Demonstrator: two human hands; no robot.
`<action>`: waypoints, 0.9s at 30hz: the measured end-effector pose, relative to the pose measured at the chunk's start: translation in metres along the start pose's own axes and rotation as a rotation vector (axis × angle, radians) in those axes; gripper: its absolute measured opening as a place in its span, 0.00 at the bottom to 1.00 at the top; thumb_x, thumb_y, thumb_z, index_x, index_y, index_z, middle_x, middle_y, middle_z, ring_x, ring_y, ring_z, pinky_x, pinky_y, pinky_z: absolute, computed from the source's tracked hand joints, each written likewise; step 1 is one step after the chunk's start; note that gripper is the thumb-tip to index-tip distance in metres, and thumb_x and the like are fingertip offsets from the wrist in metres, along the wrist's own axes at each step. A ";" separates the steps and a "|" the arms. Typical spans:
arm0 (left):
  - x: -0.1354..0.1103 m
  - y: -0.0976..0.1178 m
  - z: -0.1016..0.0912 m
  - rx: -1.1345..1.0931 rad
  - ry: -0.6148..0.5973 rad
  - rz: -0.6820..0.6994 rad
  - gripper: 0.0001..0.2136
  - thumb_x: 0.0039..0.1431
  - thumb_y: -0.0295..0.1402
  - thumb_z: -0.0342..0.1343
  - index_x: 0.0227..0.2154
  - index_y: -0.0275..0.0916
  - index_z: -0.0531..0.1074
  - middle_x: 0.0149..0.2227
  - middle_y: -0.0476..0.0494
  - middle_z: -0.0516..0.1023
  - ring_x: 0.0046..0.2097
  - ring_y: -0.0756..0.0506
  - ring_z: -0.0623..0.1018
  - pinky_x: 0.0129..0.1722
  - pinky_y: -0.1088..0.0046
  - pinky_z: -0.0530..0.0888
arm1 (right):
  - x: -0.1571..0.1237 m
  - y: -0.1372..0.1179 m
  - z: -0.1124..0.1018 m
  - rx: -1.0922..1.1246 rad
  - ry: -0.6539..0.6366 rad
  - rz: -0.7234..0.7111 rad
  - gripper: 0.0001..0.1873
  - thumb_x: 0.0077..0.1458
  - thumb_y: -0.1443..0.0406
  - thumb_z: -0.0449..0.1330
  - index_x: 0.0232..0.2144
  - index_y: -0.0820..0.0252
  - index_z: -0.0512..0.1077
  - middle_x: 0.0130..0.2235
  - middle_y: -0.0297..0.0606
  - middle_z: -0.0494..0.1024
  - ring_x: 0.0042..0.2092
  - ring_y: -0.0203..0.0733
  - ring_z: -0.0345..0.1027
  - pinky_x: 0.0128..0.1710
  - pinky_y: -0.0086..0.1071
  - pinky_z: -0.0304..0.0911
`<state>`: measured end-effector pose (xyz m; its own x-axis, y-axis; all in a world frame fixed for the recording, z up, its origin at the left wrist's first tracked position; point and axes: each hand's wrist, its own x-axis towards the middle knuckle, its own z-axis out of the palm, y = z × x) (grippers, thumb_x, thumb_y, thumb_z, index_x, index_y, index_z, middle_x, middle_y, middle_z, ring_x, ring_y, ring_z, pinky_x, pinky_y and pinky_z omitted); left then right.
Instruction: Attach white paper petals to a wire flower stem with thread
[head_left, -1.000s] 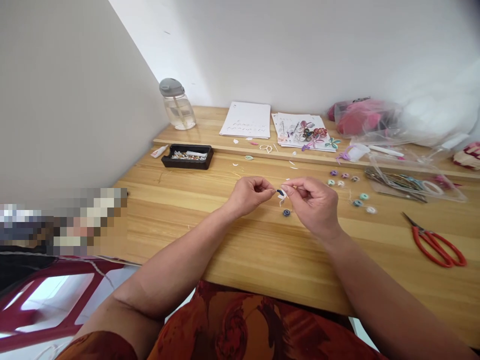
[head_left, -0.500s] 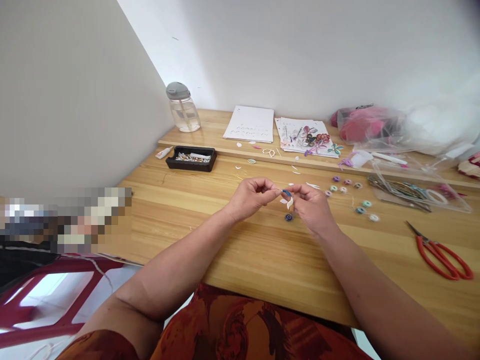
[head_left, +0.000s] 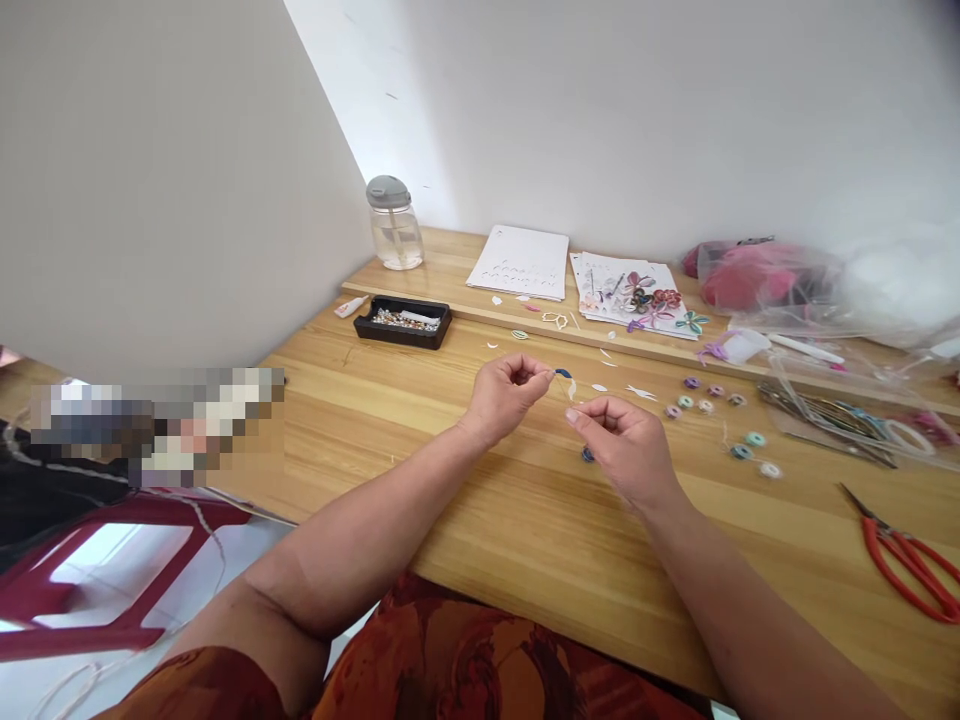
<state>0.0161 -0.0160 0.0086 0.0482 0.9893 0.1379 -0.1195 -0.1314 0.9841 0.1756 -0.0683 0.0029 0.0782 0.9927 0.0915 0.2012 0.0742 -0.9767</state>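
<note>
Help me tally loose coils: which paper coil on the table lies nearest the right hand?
The dark blue coil, alone beside the right hand and partly hidden by it; the purple coils and teal coils lie farther right.

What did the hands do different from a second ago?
The hands drew apart. The right hand slid down, toward the person, away from the small blue piece; its fingertips stay pinched, on what is too small to tell. The left hand kept hold of that piece. The blue coil on the table, the scissors and the black tray stayed put.
</note>
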 end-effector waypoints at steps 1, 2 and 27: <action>0.000 0.000 0.000 0.008 -0.005 -0.004 0.14 0.47 0.42 0.65 0.25 0.35 0.72 0.22 0.52 0.69 0.23 0.55 0.63 0.24 0.77 0.60 | -0.001 -0.001 -0.001 -0.056 0.028 -0.051 0.14 0.49 0.55 0.68 0.27 0.60 0.75 0.21 0.31 0.69 0.22 0.32 0.54 0.21 0.29 0.50; 0.000 -0.001 -0.001 0.019 -0.015 -0.009 0.14 0.47 0.42 0.65 0.25 0.35 0.72 0.21 0.52 0.69 0.23 0.55 0.63 0.24 0.77 0.60 | -0.002 -0.002 -0.001 -0.121 0.064 -0.111 0.12 0.51 0.56 0.67 0.27 0.59 0.75 0.21 0.30 0.67 0.22 0.32 0.54 0.22 0.29 0.51; -0.011 0.004 -0.002 0.119 -0.440 -0.101 0.13 0.49 0.41 0.65 0.26 0.34 0.76 0.21 0.50 0.68 0.23 0.55 0.62 0.23 0.77 0.57 | 0.014 0.000 -0.016 -0.256 0.163 -0.215 0.11 0.50 0.56 0.67 0.29 0.58 0.79 0.17 0.25 0.52 0.21 0.31 0.45 0.21 0.30 0.47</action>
<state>0.0130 -0.0271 0.0110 0.4730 0.8797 0.0497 0.0205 -0.0674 0.9975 0.1921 -0.0560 0.0076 0.1581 0.9275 0.3389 0.4663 0.2324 -0.8535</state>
